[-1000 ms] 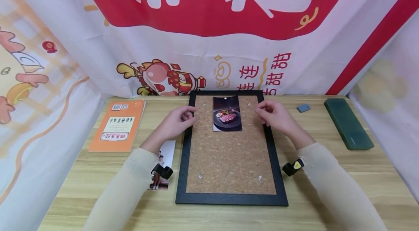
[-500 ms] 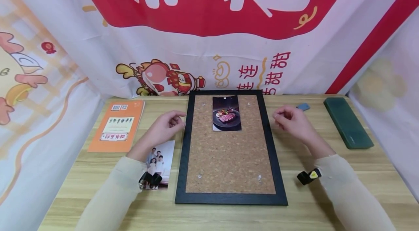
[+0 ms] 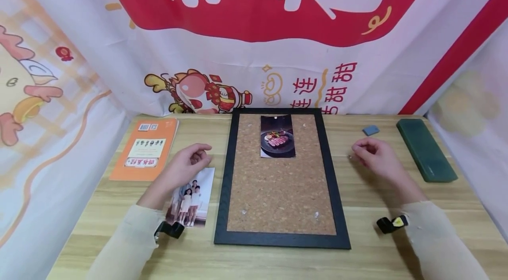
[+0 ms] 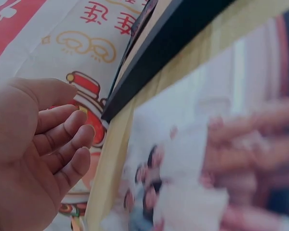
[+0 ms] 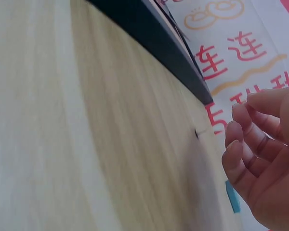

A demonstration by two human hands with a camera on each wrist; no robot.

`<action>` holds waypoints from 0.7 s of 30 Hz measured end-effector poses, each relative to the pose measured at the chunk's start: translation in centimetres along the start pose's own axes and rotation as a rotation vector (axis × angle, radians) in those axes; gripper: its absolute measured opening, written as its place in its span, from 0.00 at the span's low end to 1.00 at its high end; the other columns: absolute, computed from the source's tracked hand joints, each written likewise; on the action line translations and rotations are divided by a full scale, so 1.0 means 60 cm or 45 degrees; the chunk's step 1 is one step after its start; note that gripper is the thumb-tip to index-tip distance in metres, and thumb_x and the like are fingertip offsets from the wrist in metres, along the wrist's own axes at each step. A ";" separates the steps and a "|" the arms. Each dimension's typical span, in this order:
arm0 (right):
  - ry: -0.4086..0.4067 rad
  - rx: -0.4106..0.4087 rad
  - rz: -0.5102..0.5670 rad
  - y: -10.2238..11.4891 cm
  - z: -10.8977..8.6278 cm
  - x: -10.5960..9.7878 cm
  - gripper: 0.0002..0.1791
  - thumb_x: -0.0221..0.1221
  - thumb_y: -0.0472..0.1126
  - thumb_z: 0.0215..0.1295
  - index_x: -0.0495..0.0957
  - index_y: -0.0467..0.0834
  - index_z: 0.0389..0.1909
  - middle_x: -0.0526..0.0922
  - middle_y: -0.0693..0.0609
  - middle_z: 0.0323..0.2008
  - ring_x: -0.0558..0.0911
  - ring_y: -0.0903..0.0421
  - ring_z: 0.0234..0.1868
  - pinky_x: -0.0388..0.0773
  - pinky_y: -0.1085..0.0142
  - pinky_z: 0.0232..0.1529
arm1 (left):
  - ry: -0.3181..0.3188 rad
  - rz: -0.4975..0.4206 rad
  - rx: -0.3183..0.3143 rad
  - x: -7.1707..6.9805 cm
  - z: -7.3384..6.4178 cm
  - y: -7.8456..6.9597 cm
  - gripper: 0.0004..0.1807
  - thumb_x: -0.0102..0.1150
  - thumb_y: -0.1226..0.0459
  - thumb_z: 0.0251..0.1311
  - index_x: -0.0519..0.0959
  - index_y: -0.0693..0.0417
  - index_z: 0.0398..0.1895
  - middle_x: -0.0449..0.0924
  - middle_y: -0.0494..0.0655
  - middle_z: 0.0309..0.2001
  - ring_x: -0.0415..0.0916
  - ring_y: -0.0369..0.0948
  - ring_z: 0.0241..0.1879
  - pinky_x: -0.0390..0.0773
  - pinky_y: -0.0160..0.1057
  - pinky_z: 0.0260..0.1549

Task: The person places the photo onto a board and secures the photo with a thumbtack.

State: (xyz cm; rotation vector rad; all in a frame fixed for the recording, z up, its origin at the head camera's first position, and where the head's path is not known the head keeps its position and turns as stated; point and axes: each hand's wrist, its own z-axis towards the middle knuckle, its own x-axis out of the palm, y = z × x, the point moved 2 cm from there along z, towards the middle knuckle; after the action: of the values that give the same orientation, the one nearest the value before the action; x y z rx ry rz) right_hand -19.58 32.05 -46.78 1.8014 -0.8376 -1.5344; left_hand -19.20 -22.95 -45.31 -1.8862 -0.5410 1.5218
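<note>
A cork board with a black frame (image 3: 282, 192) lies on the wooden table, with a steak photo (image 3: 277, 136) pinned at its top and a clear pushpin near each corner. My left hand (image 3: 186, 163) hovers left of the frame, loosely curled and holding nothing. Below it lies a family photo (image 3: 194, 203), partly covered by my wrist. Right of the board is my right hand (image 3: 375, 156), its thumb and index fingertips close together with nothing visible between them. A tiny item (image 5: 197, 133), perhaps a pushpin, shows on the table near its fingers.
An orange book (image 3: 144, 150) lies at the far left. Behind my right hand sits a small blue block (image 3: 371, 130), with a dark green case (image 3: 426, 150) at the right edge. A printed cloth (image 3: 254, 64) hangs behind the table.
Both hands have withdrawn from the top of the board to opposite sides, left hand leftward and right hand rightward. More of the family photo shows. The board and steak photo stay put.
</note>
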 end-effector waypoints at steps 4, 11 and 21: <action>-0.007 0.044 0.018 -0.014 -0.006 -0.005 0.21 0.55 0.50 0.85 0.79 0.34 0.60 0.84 0.40 0.43 0.81 0.56 0.35 0.84 0.64 0.33 | -0.010 0.018 -0.009 -0.006 -0.016 0.013 0.23 0.59 0.56 0.80 0.77 0.57 0.71 0.84 0.49 0.47 0.79 0.43 0.43 0.82 0.36 0.43; 0.015 0.077 0.011 -0.023 -0.012 -0.006 0.21 0.55 0.51 0.85 0.79 0.36 0.60 0.83 0.42 0.41 0.81 0.55 0.35 0.84 0.64 0.32 | -0.018 0.061 0.005 -0.014 -0.043 0.027 0.24 0.60 0.58 0.79 0.77 0.60 0.71 0.84 0.49 0.46 0.79 0.42 0.43 0.82 0.34 0.44; 0.061 0.143 -0.013 -0.030 -0.018 0.003 0.22 0.60 0.53 0.81 0.78 0.40 0.61 0.83 0.41 0.39 0.81 0.51 0.31 0.85 0.62 0.30 | -0.075 0.188 -0.048 -0.026 -0.068 0.043 0.24 0.61 0.60 0.77 0.77 0.63 0.69 0.83 0.49 0.42 0.78 0.42 0.38 0.82 0.35 0.37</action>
State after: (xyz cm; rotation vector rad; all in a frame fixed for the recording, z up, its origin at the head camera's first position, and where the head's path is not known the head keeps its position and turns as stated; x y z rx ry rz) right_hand -18.34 33.09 -48.16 1.9175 -0.9088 -1.4708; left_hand -15.85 -26.77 -45.55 -1.9519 -0.4685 1.6770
